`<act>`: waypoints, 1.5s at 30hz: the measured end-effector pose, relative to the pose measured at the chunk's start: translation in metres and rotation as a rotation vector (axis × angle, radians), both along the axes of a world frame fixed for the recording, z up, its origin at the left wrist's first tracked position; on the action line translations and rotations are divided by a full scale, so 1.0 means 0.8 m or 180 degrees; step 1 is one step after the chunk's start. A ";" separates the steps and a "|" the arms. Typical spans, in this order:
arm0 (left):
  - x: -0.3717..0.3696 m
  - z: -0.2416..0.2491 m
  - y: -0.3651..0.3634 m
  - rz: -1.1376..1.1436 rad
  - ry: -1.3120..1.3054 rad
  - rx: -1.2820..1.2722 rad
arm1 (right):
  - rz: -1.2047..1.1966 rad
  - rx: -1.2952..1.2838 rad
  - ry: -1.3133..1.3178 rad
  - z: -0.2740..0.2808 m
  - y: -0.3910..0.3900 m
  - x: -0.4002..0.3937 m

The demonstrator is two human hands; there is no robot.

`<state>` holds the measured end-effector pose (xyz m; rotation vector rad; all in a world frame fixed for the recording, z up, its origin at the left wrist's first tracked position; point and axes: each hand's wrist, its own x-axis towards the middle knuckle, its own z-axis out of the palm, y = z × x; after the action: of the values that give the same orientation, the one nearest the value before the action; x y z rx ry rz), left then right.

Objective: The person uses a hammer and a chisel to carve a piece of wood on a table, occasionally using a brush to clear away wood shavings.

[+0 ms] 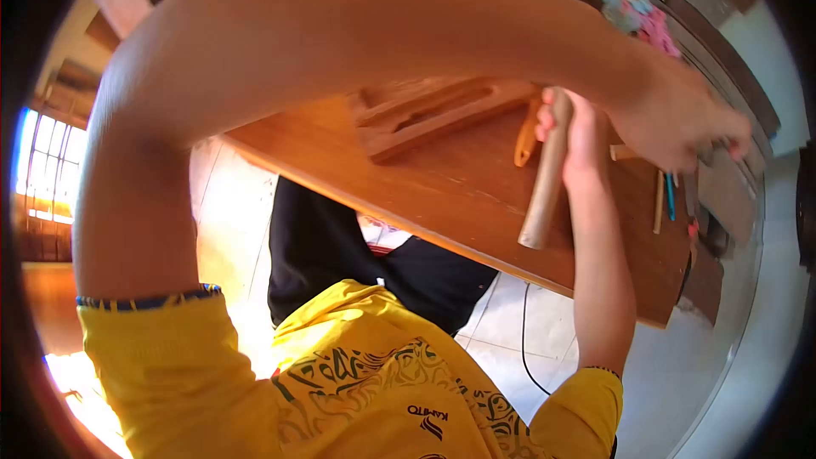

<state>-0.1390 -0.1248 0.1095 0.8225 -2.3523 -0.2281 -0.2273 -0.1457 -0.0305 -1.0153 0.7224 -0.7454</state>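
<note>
My right hand (582, 140) is wrapped round a thick, round wooden rod (544, 178), which stands at a slant over the table with its lower end towards my body. Crossing the whole upper view, my left arm reaches to the far right. There my left hand (697, 123) is smeared by motion over the tools at the table's end; its fingers are too blurred to show if they grip anything. Beside my right hand lies an orange-brown wooden handle with a hole (526, 138). A carved wooden block (442, 110) with long recesses lies left of it, partly behind my left forearm.
The brown wooden table (408, 187) runs along in front of my lap. At its right end lie a thin wooden stick (659, 202), a blue pen-like stick (671, 197) and several blurred tools. A colourful cloth bundle (633, 8) is at the back. A black cable (525, 348) trails on the tiled floor.
</note>
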 end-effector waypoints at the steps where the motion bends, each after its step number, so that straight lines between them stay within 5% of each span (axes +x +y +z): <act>1: 0.032 0.000 0.019 0.0050 0.0141 0.0053 | 0.0128 -0.0202 -0.0153 -0.029 -0.022 -0.004; 2: 0.075 0.000 0.036 0.0181 0.0147 0.0068 | -0.0030 -0.0013 -0.0125 -0.021 -0.021 -0.004; 4: 0.144 0.030 0.093 0.0919 -0.0115 0.1736 | -0.0041 -0.0442 0.0106 0.015 0.000 0.000; 5: 0.175 0.031 0.112 0.0856 0.0167 0.1901 | -0.0027 -0.0537 0.0120 0.018 -0.004 -0.001; 13: 0.221 -0.057 0.153 0.2226 -0.0162 0.0788 | -0.0001 -0.0367 0.0159 0.010 -0.003 -0.002; 22: 0.237 -0.102 0.096 0.0477 0.0817 0.0827 | -0.0046 -0.0040 0.0117 0.010 -0.002 -0.002; 30: 0.241 -0.125 0.118 0.0163 0.1764 0.1565 | 0.0008 -0.0308 0.0224 0.018 0.005 0.004; 39: 0.247 -0.133 0.117 0.0647 0.1093 0.1427 | 0.0106 -0.0333 0.0320 0.023 0.010 0.003; 41: 0.258 -0.118 0.125 0.0362 0.1019 0.1422 | 0.0162 -0.0310 0.0282 0.023 0.010 0.003; 45: 0.245 -0.041 0.115 0.0951 0.0906 0.2645 | 0.0197 -0.0242 0.0244 0.022 0.011 0.000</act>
<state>0.0569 -0.0331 0.0765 1.3913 -1.8009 -1.1533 -0.2269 -0.1372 -0.0129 -1.1354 0.7298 -0.6875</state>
